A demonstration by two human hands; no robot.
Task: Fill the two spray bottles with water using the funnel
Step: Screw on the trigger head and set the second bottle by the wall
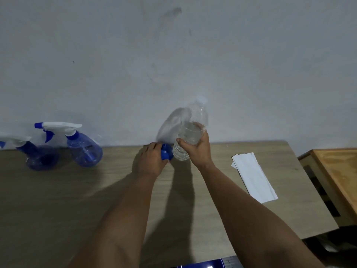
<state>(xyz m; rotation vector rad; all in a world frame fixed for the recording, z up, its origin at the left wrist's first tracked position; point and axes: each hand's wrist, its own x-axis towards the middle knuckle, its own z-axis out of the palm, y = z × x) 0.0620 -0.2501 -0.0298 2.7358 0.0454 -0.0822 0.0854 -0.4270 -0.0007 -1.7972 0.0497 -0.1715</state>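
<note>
Two bare forearms reach from the near edge across a wood-grain surface [58, 200] toward its far edge. A stack of white paper sheets [253, 176] lies flat toward the right edge. The left hand [152, 159] closes around a blue funnel [166, 154] resting spout-up close to the far edge. Just beside it, the right hand [197, 149] grips a clear plastic water bottle [190, 134], held upright and partly filled, its base at the surface. Two blue spray bottles, one [85, 149] and another [41, 156] nearer the left edge, both capped with white trigger heads, stand along the far edge against the wall [173, 55].
</note>
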